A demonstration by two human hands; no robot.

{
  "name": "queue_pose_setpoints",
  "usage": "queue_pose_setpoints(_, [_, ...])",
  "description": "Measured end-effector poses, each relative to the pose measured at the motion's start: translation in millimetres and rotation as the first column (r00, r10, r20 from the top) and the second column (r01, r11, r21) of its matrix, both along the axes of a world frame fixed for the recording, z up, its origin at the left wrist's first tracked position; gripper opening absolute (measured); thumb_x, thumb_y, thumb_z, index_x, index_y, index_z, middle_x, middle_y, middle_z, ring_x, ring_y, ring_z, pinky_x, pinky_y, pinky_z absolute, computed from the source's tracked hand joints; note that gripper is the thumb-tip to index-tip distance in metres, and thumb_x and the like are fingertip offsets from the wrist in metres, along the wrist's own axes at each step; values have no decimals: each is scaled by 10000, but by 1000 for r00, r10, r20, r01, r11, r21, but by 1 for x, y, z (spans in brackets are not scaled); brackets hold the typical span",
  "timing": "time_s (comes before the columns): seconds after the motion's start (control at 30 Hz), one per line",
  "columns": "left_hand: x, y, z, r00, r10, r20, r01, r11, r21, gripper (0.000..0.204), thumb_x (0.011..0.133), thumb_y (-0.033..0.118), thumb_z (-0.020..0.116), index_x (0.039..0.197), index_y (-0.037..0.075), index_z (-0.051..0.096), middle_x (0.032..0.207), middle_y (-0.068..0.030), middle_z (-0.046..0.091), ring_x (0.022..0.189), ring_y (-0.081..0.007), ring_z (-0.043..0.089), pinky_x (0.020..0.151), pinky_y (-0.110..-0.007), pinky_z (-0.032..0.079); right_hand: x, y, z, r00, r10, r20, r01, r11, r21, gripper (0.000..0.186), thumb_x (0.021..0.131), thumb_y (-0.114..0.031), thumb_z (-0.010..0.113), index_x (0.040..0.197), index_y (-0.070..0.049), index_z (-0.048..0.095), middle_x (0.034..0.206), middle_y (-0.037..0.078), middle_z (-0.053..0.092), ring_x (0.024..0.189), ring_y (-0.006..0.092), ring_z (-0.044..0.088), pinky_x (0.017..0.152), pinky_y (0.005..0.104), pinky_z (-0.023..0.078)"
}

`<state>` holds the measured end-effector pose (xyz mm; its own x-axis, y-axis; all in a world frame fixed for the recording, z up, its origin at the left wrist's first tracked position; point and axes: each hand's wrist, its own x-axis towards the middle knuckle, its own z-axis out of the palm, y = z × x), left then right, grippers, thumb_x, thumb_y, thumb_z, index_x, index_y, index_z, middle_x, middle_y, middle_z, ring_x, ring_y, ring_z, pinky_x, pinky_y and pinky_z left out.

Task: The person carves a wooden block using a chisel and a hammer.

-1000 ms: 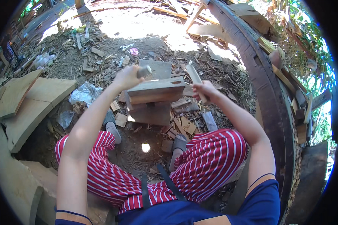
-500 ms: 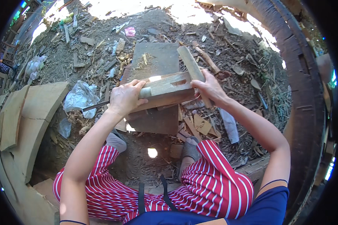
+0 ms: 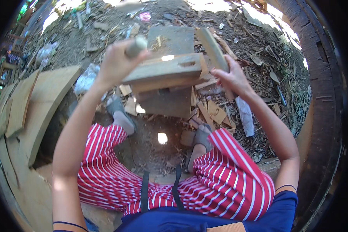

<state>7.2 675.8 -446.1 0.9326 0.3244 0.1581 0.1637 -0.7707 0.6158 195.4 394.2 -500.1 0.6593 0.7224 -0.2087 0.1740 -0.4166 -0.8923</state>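
Observation:
My left hand [image 3: 116, 63] is raised, closed around a tool whose pale round wooden handle [image 3: 136, 47] has its butt end facing me. The hand is smeared by motion, and the tool's other end cannot be made out. Below and to its right lies a long wooden block [image 3: 164, 69] with an oblong slot near its right end. Past that end, my right hand [image 3: 234, 77] grips a long greyish wooden bar [image 3: 212, 45] slanting across. Whether bar and block are joined, I cannot tell. A dark board-like support [image 3: 164, 102] is under the block.
Large curved planks [image 3: 50, 100] lean at the left. Wood offcuts [image 3: 216, 112] and a whitish wrapped piece [image 3: 245, 116] litter the ground beside my right foot. A clear plastic bag [image 3: 87, 79] lies at the left. A thick dark timber [image 3: 324, 96] runs along the right.
My left hand has lifted off the block with the tool, up and left. My right hand still holds the bar. The whole view has shifted a little.

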Motion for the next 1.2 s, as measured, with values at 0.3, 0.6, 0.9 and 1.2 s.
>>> queue_pose_setpoints(0.3, [61,-27,85,848,375,374,168,480,-861,341,920,376,666,741,158,476,533,41,471,422,-88,498,381,-255,410,-10,-22,36,999,-27,44,28,999,-20,509,818,-202,713,1218,17,488,867,74,611,656,108,616,575,262,530])
queue_pose_setpoints(0.6, [117,-36,14,731,602,321,69,403,-913,350,914,269,682,724,103,438,600,-3,463,491,-93,477,484,-276,442,-1,-37,16,993,-76,88,77,997,-10,591,807,-257,750,1260,0,470,964,108,617,765,141,622,635,295,541])
queue_pose_setpoints(0.9, [134,-35,-29,678,476,560,167,642,-748,222,990,303,547,996,90,481,608,-1,474,453,-84,500,452,-245,523,8,-34,-12,978,-197,-64,197,980,-4,513,810,-234,760,1195,-24,494,938,73,637,754,116,614,615,256,526])
queue_pose_setpoints(1.2, [122,-42,-28,525,704,479,87,515,-853,294,917,255,669,926,80,434,617,-5,476,379,-67,409,315,-228,340,11,-15,-9,989,-139,57,142,989,-50,509,818,-224,751,1204,-30,483,912,71,645,743,133,632,624,276,532])
